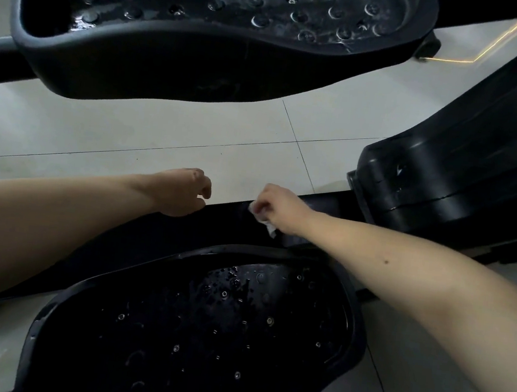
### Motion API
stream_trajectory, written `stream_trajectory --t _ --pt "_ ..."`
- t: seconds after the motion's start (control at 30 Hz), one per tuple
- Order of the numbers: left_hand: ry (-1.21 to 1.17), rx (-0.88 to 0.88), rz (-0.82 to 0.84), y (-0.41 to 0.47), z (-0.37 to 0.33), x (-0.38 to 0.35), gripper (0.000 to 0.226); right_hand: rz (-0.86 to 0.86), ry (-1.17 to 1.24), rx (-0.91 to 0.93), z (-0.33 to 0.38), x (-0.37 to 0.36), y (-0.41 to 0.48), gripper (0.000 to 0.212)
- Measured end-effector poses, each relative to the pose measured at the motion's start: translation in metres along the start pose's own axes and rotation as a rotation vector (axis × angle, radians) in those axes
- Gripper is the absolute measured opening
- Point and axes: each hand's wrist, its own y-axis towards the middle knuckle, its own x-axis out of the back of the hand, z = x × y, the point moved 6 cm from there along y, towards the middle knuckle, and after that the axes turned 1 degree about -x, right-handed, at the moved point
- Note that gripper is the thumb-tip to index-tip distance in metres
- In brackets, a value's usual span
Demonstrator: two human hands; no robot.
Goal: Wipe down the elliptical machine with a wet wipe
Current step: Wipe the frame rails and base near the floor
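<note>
right hand: right hand (278, 209), fingers curled, pinching a crumpled white wet wipe (257, 212) between thumb and fingertips.
wipe location: pressed on the top face of the black flat pedal rail (222, 220), just ahead of the near pedal. One corner of it hangs out below the hand.
left hand: left hand (181, 192), fingers curled in toward the thumb, with nothing visible in it. The heel sits at the far edge of the same rail. Can't tell whether the fingertips touch the rail.
hand spacing: near each other, apart, with bare rail between them.
machine: black elliptical machine (497, 131), seen from above, with both pedals in view.
near pedal: glossy black studded plastic foot pedal (205, 327) with a raised rim, bottom centre, between the two forearms. Its surface is shiny, with droplets showing.
far pedal: matte black studded foot pedal (206, 14), top of the view, with wet streaks and a greyish film across the studs.
housing: rounded glossy black plastic drive cover (427, 188) at right, meeting the end of the rail.
floor: pale square floor tiles (130, 128) with thin dark grout lines, visible between the two pedals.
reflection: thin yellow light streak (489, 47) on the tiles, top right.
</note>
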Motion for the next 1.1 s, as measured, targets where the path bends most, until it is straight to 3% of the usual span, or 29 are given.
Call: stream_trajectory --t 0.2,0.3,0.4,0.53,0.63,0.9,1.03,1.1 --pt "0.014 0.011 0.014 -0.005 0.001 0.0 0.028 -0.287 -0.025 -0.37 -0.107 0.049 -0.033 0.016" --pt "0.014 0.018 0.014 -0.005 0.003 0.001 0.027 -0.295 -0.03 -0.439 -0.109 0.045 -0.034 0.021" --pt "0.016 0.016 0.013 -0.002 0.0 0.002 0.027 -0.107 0.011 -0.347 -0.07 0.016 -0.029 0.017" --pt "0.007 0.012 0.018 0.001 -0.004 0.001 0.026 0.143 -0.122 -0.039 -0.016 -0.016 -0.019 0.007" --pt "0.01 0.008 0.026 0.0 -0.003 -0.001 0.025 0.205 -0.198 0.01 -0.018 -0.013 -0.022 0.009" --pt "0.02 0.022 0.041 -0.011 0.004 0.003 0.025 0.122 -0.332 -0.444 -0.111 0.048 -0.06 0.009" --pt "0.017 0.037 0.045 -0.015 0.009 0.006 0.025 -0.064 -0.509 -0.65 -0.123 0.048 -0.068 0.02" --pt "0.014 0.051 0.051 -0.016 0.012 0.006 0.025 -0.166 -0.448 -0.618 -0.114 0.038 -0.061 0.024"
